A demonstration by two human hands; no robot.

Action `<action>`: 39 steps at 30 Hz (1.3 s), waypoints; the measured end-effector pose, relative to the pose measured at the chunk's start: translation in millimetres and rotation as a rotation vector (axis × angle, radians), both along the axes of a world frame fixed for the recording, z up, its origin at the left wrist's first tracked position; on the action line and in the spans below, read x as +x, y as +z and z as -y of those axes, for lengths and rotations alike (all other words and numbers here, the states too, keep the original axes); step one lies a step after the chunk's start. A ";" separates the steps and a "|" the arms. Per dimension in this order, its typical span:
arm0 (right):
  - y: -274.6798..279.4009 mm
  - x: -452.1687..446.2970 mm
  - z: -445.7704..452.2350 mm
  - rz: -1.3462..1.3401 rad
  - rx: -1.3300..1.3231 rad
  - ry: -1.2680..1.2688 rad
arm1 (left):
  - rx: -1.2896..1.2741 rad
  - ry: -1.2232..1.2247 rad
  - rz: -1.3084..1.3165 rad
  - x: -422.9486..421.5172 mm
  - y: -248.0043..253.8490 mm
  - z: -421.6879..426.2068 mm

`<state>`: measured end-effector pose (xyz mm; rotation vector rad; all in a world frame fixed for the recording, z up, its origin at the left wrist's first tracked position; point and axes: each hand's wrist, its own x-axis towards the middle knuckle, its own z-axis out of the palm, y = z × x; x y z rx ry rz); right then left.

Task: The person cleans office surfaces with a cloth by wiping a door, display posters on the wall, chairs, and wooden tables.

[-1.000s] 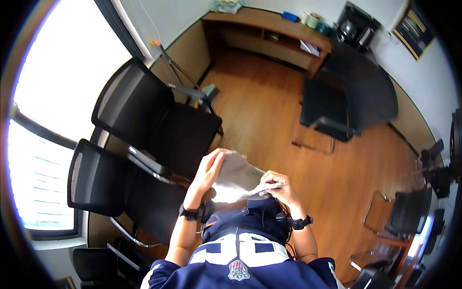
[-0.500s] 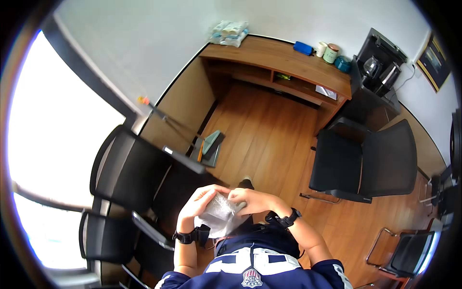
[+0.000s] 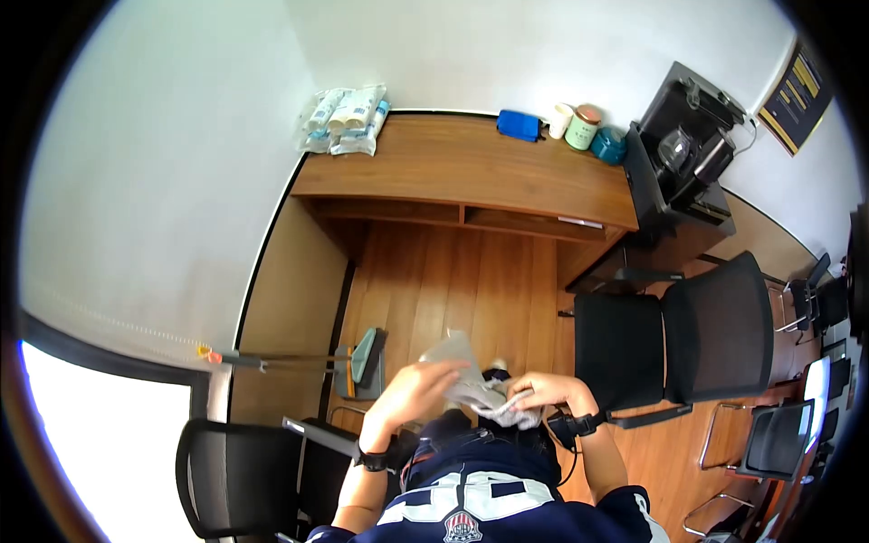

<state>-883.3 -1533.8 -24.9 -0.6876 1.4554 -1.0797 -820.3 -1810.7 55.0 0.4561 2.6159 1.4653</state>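
In the head view my left hand (image 3: 415,395) holds a translucent plastic bag (image 3: 460,351), whose upper end sticks up past my fingers. My right hand (image 3: 549,395) grips a crumpled light grey cloth (image 3: 518,416) at the bag's right side. Bag and cloth meet between my hands, in front of my waist. Whether the cloth is still partly inside the bag is hard to make out. Each wrist wears a black band.
Ahead stands a wooden desk (image 3: 434,163) with plastic-wrapped rolls (image 3: 348,118), a blue pouch (image 3: 519,125), a cup (image 3: 560,119) and jars. A coffee maker (image 3: 679,149) is at right. Black chairs (image 3: 670,339) flank me; a broom and dustpan (image 3: 362,366) lean left.
My hands have moved apart, the right one drawing the cloth to the right while the left stays at the bag. The view has shifted closer to the desk.
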 end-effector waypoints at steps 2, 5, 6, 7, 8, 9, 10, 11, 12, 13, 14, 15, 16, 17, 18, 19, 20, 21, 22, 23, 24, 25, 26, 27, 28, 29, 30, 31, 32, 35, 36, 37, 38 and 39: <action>-0.5 -29.7 3.0 0.078 0.034 -0.068 | 0.064 0.012 0.048 -40.8 -1.8 -2.2; -11.2 -103.8 8.0 -0.185 -0.070 -0.190 | 0.010 0.086 -0.016 -101.6 -11.4 5.4; -17.2 -130.1 11.0 -0.291 -0.151 -0.256 | 0.006 0.104 0.027 -120.0 -13.6 9.2; -18.1 -155.5 14.5 -0.311 -0.183 -0.336 | -0.016 0.124 -0.006 -140.2 -13.5 12.9; -16.3 -181.7 18.6 -0.282 -0.170 -0.378 | -0.022 0.170 -0.002 -159.8 -14.8 18.0; -14.4 -208.4 22.5 -0.313 -0.179 -0.368 | -0.036 0.229 0.026 -180.2 -18.5 23.8; -7.7 -236.3 27.1 -0.351 -0.193 -0.367 | -0.052 0.281 0.046 -204.0 -16.3 30.2; 1.0 -259.9 32.4 -0.404 -0.189 -0.365 | -0.062 0.308 0.052 -224.9 -13.3 37.6; 11.8 -283.3 37.4 -0.454 -0.180 -0.372 | -0.069 0.327 0.064 -246.5 -8.1 44.9; 23.8 -304.3 40.8 -0.503 -0.165 -0.379 | -0.072 0.345 0.078 -267.0 1.2 49.6; 37.9 -325.7 43.6 -0.504 -0.190 -0.323 | -0.064 0.367 0.086 -286.3 14.1 54.3; 51.8 -346.3 47.5 -0.510 -0.213 -0.265 | -0.052 0.393 0.107 -302.9 21.6 61.6; 64.9 -365.7 52.0 -0.513 -0.234 -0.207 | -0.038 0.418 0.131 -318.1 29.9 69.8; 76.7 -383.4 57.0 -0.503 -0.240 -0.139 | -0.063 0.443 0.152 -333.3 41.4 77.2; 84.9 -397.2 62.0 -0.516 -0.266 -0.147 | -0.057 0.473 0.151 -346.1 51.5 82.9; 91.6 -410.6 66.6 -0.528 -0.287 -0.154 | -0.056 0.468 0.131 -359.8 54.2 91.6; 96.1 -426.7 71.8 -0.548 -0.307 -0.160 | -0.051 0.461 0.104 -376.8 55.8 100.3; 97.6 -442.7 77.8 -0.542 -0.322 -0.209 | -0.032 0.462 0.143 -395.5 57.8 106.6; 96.7 -457.7 84.4 -0.558 -0.332 -0.297 | -0.022 0.458 0.119 -417.5 50.1 113.7; 91.6 -476.9 90.3 -0.530 -0.282 -0.412 | -0.003 0.436 0.053 -446.4 39.2 121.4; 79.7 -494.4 97.9 -0.499 -0.238 -0.533 | 0.009 0.410 -0.014 -475.2 24.1 130.8; 64.4 -518.0 106.5 -0.465 -0.173 -0.647 | 0.007 0.419 -0.079 -510.2 -1.4 141.9; 41.9 -538.3 113.1 -0.424 -0.101 -0.758 | 0.011 0.429 -0.137 -542.5 -31.2 149.8; 5.1 -553.9 117.5 -0.593 -0.012 -0.846 | -0.325 0.456 -0.202 -568.4 -53.3 152.7; -37.1 -571.6 122.2 -0.765 0.083 -0.928 | -0.661 0.473 -0.276 -591.2 -73.3 153.6; -64.9 -584.8 126.6 -0.937 0.186 -1.000 | -0.596 0.378 -0.200 -606.1 -94.6 152.6; -75.8 -586.9 129.3 -1.048 0.272 -0.973 | -0.530 0.287 -0.128 -614.9 -114.8 147.9; -85.4 -584.7 134.6 -1.159 0.358 -0.940 | -0.466 0.198 -0.058 -623.8 -133.8 143.2; -96.3 -582.1 139.8 -1.265 0.446 -0.900 | -0.476 0.131 -0.040 -621.8 -155.2 133.9; -128.0 -571.1 162.9 -1.129 0.472 -0.612 | -0.540 -0.096 0.075 -583.3 -188.2 105.4; -133.5 -566.0 172.6 -1.089 0.491 -0.503 | -0.565 -0.176 0.094 -572.7 -199.7 104.1; -143.0 -564.3 179.3 -1.017 0.545 -0.429 | -0.587 -0.253 0.113 -564.8 -215.6 104.0; -155.1 -565.5 186.3 -0.945 0.593 -0.355 | -0.611 -0.328 0.130 -563.5 -229.6 106.7; -162.3 -568.3 193.3 -0.872 0.636 -0.284 | -0.630 -0.354 0.114 -568.0 -241.5 112.9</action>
